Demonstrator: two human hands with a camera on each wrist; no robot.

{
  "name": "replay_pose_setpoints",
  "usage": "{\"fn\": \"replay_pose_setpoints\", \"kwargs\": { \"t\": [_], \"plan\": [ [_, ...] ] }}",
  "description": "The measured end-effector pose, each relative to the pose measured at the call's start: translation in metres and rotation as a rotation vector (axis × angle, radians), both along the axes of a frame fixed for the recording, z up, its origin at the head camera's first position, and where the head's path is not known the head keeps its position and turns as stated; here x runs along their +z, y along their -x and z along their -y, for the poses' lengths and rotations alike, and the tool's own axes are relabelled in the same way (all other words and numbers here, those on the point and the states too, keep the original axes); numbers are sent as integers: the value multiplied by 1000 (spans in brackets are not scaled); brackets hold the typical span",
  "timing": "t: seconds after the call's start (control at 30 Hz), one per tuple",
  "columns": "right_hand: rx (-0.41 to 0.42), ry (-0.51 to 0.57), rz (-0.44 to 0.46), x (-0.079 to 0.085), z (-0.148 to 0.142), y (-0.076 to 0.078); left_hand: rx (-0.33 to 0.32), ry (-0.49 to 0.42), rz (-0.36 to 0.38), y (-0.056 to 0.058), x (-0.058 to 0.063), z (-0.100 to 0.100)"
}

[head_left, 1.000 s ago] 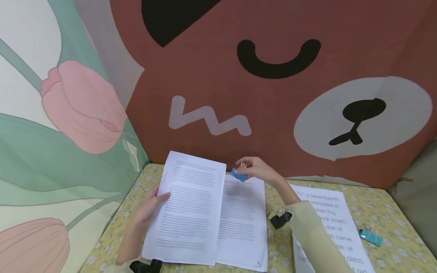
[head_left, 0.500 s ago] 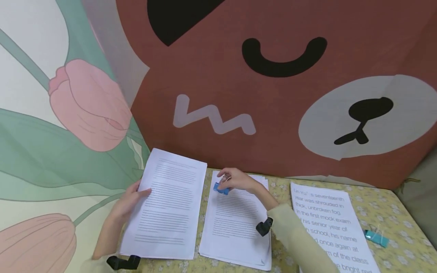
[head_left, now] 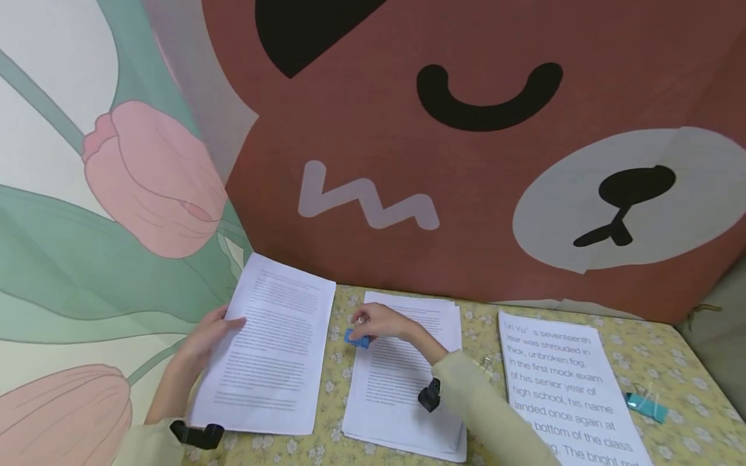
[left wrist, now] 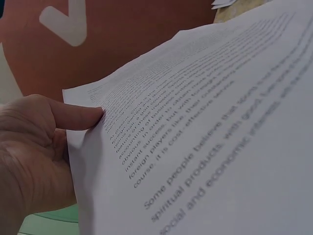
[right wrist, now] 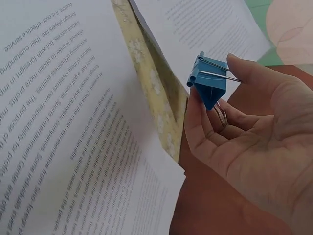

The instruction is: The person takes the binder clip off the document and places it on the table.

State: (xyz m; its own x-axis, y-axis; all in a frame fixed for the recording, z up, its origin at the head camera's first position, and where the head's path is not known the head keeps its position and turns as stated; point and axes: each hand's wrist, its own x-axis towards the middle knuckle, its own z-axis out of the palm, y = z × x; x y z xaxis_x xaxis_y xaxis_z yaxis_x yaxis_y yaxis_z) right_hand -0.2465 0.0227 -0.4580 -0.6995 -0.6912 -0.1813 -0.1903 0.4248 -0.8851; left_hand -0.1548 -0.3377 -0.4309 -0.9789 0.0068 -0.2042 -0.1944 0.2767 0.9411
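My left hand (head_left: pixel 201 343) holds a printed stack of paper (head_left: pixel 268 353) by its left edge, the thumb lying on top and the other fingers hidden underneath. The left wrist view shows this thumb (left wrist: pixel 80 116) pressing on the margin. A blue binder clip (head_left: pixel 357 338) is pinched in my right hand (head_left: pixel 384 321), over the upper left edge of a second printed stack (head_left: pixel 402 414). In the right wrist view the clip (right wrist: pixel 211 83) has its wire handles between thumb and fingers, and its mouth grips no paper.
To the right lies a stack printed in large letters (head_left: pixel 559 388), with a teal binder clip (head_left: pixel 647 408) beside it. Another clip (head_left: pixel 486 364) shows partly behind the right sleeve. A flowered cloth (head_left: pixel 332 388) covers the table, and a bear-printed curtain (head_left: pixel 361 252) hangs behind.
My left hand has moved left with its stack, opening a gap to the middle stack. The right hand has carried the blue clip left and nearer to me.
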Motion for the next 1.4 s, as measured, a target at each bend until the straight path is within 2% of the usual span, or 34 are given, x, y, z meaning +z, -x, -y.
{"fn": "replay_pose_setpoints", "kwargs": {
  "t": [0.13,0.33,0.57,0.77,1.03,1.23,1.4],
  "plan": [
    [-1,-24,-4,-8,9,-3,3,21,-3,8,-10,2],
    [13,-55,-33,-19,22,-9,17,71,-59,16,-23,3],
    [34,-92,-58,-27,32,-13,53,215,-104,23,-32,1],
    [76,-119,-108,-30,36,-12,95,319,-95,30,-39,0],
    [125,-77,-158,-33,38,-12,143,371,-111,33,-52,0],
    [102,-64,-281,-38,40,-13,197,396,-97,35,-66,1],
    [59,-72,-336,-38,41,-17,233,395,-93,37,-74,3]
  ]
}}
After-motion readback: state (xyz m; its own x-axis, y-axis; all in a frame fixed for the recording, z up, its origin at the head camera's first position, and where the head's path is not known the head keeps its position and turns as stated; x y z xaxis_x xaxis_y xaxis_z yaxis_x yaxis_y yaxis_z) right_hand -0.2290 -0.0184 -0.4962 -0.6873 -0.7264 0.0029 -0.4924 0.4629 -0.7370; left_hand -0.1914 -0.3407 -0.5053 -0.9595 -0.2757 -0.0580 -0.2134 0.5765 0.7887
